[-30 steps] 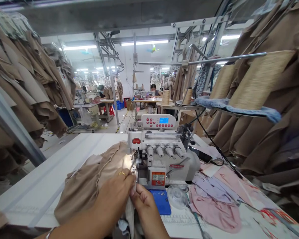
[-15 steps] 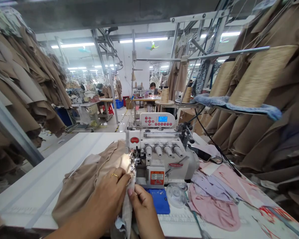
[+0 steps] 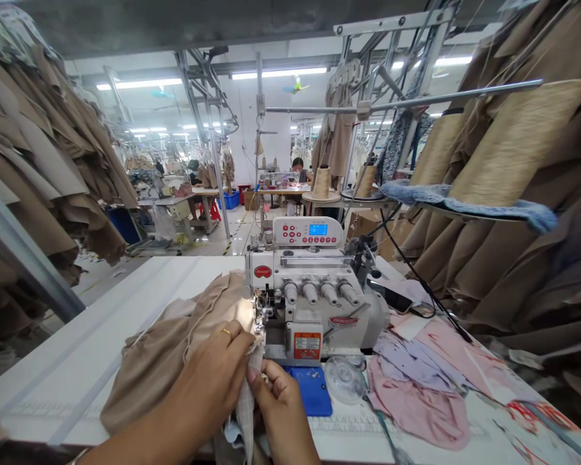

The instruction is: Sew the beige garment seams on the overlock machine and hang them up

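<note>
A beige garment (image 3: 159,368) lies bunched on the table, its edge running under the lit presser foot of a white overlock sewing machine (image 3: 314,310). My left hand (image 3: 217,365), wearing a ring, is closed on the cloth just in front of the foot. Right beside it, my right hand (image 3: 278,400) pinches the garment's edge between thumb and fingers. A pale strip of the cloth hangs down between the two hands toward the table's front edge. The fingertips of my left hand are partly hidden in the fabric.
On the right of the white table (image 3: 140,284) lie pink cloth pieces (image 3: 421,407) and a dark phone (image 3: 390,297). A blue pad (image 3: 310,391) sits before the machine. Thread cones (image 3: 518,148) stand at upper right. Brown garments (image 3: 43,142) hang on both sides. A person (image 3: 299,171) sits farther back.
Both hands keep nearly the same place and hold on the cloth. The whole view has shifted very slightly. No other clear movement shows.
</note>
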`<action>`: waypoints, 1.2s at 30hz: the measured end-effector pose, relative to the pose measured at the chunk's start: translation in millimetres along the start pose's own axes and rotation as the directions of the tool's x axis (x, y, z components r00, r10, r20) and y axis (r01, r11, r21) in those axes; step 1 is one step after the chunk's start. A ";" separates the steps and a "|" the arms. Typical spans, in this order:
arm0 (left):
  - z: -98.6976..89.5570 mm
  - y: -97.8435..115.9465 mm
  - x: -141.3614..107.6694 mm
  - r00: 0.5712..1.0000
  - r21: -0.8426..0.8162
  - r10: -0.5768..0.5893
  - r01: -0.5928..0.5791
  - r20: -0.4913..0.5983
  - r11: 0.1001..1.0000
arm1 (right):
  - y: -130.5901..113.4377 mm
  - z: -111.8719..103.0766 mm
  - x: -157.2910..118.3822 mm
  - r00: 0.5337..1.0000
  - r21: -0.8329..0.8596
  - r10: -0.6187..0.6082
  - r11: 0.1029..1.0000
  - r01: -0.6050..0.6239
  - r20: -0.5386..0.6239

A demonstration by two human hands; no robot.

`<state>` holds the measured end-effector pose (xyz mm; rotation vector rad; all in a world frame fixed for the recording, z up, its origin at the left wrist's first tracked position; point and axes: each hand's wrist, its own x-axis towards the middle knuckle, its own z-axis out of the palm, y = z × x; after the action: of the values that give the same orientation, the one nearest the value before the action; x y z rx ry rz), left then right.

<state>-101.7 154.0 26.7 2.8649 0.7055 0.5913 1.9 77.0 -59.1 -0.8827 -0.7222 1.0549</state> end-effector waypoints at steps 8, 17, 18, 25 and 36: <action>7.5 6.2 -5.3 0.957 0.272 0.277 -0.245 -0.088 0.931 | -6.9 1.7 1.1 0.998 -0.043 -0.047 0.998 0.046 -0.035; 2.4 2.0 -36.4 0.865 0.404 0.456 -0.348 -0.209 0.846 | -5.8 -4.0 -5.2 0.999 -0.092 -0.021 0.996 0.017 -0.039; -2.4 -0.2 -35.4 0.876 0.344 0.431 -0.344 -0.218 0.874 | -3.7 -5.6 -5.4 0.999 -0.085 0.003 0.996 -0.007 -0.048; -3.6 -5.2 -26.6 0.840 0.360 0.534 -0.471 -0.094 0.805 | -3.6 -7.4 -7.6 0.997 -0.098 -0.025 0.995 0.018 -0.078; -9.1 2.2 -34.8 0.804 0.460 0.585 -0.481 -0.108 0.746 | -15.1 -10.0 -10.3 0.998 -0.139 -0.067 0.988 0.067 0.003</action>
<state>-132.8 135.9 23.6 3.4522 -0.0275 0.9916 13.2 61.3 -51.5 -0.9722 -0.8267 0.9527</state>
